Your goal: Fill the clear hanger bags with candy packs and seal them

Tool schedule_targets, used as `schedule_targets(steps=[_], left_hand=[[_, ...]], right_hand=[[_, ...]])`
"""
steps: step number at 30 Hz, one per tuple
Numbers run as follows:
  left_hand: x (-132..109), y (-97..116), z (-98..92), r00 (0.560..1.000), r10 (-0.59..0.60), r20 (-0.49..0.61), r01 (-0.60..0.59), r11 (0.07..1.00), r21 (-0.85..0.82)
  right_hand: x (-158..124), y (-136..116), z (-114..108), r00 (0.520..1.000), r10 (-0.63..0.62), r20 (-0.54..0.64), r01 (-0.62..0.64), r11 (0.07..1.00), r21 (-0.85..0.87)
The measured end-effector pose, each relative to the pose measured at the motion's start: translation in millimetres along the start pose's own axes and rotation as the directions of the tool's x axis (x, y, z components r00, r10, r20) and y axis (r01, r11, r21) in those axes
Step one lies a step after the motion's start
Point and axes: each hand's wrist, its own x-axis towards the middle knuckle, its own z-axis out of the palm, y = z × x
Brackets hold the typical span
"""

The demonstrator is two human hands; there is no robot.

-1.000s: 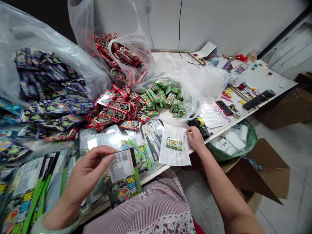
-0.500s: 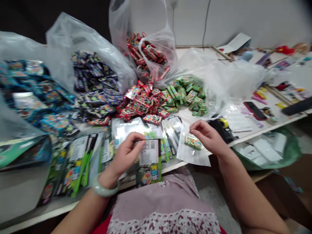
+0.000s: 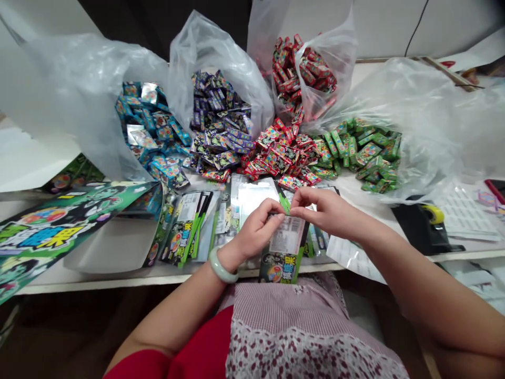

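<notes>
Left hand [image 3: 256,231] and right hand [image 3: 327,208] are together over a printed card [image 3: 286,245] near the front edge of the surface [image 3: 118,279]. Forward passage is obstructed first by a row of flat packets [image 3: 185,231], then by an unbroken band of heaps: blue heap [image 3: 152,131], purple heap [image 3: 219,110], red heap [image 3: 284,145], green heap [image 3: 365,152]. Clear plastic bags [image 3: 418,116] rise behind and beside them. Rightward, a low route runs over a flat printed sheet [image 3: 351,258], ending at a black tape dispenser [image 3: 424,226]. Leftward, white surface shows past the packets, up to a long green card [image 3: 59,226].
</notes>
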Motion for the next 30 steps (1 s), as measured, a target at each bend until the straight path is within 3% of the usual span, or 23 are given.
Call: schedule_targets(steps=[5, 13, 19, 22, 23, 25, 28, 30], left_hand=[[1.3, 0.9, 0.2, 1.000, -0.004, 0.000, 0.004, 1.000, -0.018], [1.4, -1.7, 2.4, 1.000, -0.007, -0.024, 0.006, 1.000, -0.024], [2.1, -2.4, 6.6, 0.994, -0.027, -0.110, 0.030, 0.999, 0.030], [0.2, -2.4, 6.9, 0.987, 0.006, -0.162, 0.002, 0.999, 0.050], [-0.6, -2.0, 6.3, 0.986, 0.030, -0.166, -0.020, 0.998, 0.060], [-1.2, -0.8, 4.4, 0.988, 0.072, -0.135, -0.060, 0.994, 0.090], [1.6, 1.9, 0.8, 0.997, 0.072, -0.030, -0.067, 0.988, 0.139], [4.7, 4.2, -2.3, 0.998, 0.026, 0.051, -0.034, 0.986, 0.164]], right_hand=[[6.9, -4.2, -2.5, 0.998, 0.028, 0.051, -0.024, 0.997, -0.075], [7.3, -5.9, 1.1, 0.999, 0.051, 0.018, -0.049, 0.991, -0.124], [6.9, -1.2, 4.2, 0.999, 0.028, -0.019, -0.030, 0.995, -0.090], [12.9, 2.9, 0.4, 1.000, 0.019, -0.009, -0.019, 1.000, 0.020], [15.3, 5.4, -1.1, 0.999, 0.031, 0.022, -0.033, 0.995, 0.097], [19.9, 12.8, -1.8, 0.978, 0.076, 0.194, -0.128, 0.955, 0.269], [24.8, 28.6, 6.5, 0.859, 0.128, 0.495, -0.382, 0.804, 0.455], [26.9, 39.7, 12.9, 0.825, 0.126, 0.552, -0.470, 0.694, 0.545]])
